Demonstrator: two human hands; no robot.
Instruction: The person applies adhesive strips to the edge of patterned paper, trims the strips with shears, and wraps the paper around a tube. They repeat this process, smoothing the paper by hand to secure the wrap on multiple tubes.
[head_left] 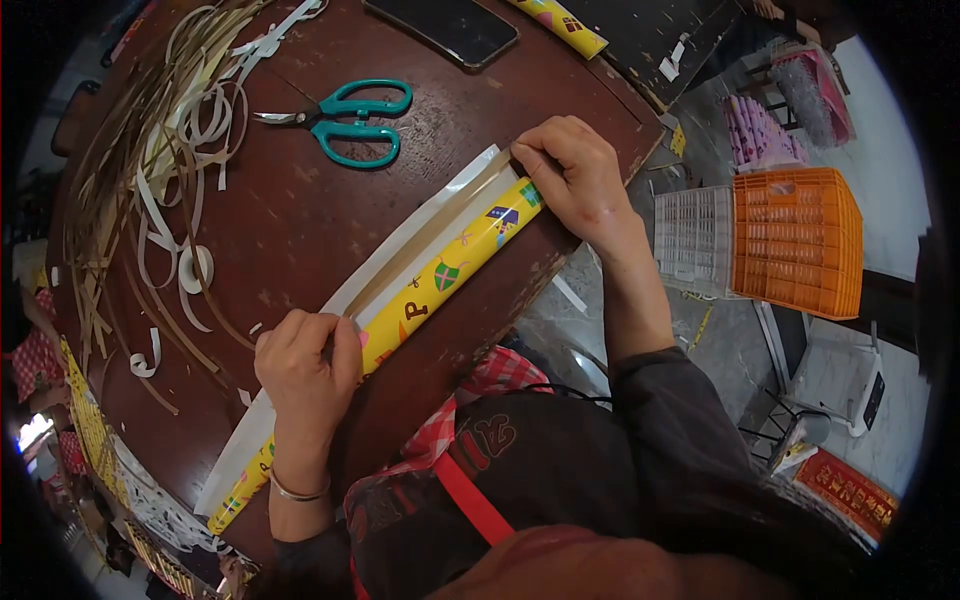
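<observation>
A yellow patterned paper roll [446,275] lies slantwise near the table's front edge, its white border [400,235] spread flat on the far side. Along that border runs a straight brown strip [425,243]. My left hand [308,372] is closed over the lower part of the paper, its fingers curled under and hiding the strip there. At the upper end, my right hand [578,180] pinches the paper's edge by the end of the brown strip. Its exact hold on the strip is hidden. Teal-handled scissors [355,122] lie open beyond the paper.
Brown and white strips [150,150] heap at the left of the brown table [290,215], beside a white tape roll [196,268]. At the far side lie a black phone [445,30] and another yellow roll [565,28]. An orange crate [797,240] stands on the floor to the right.
</observation>
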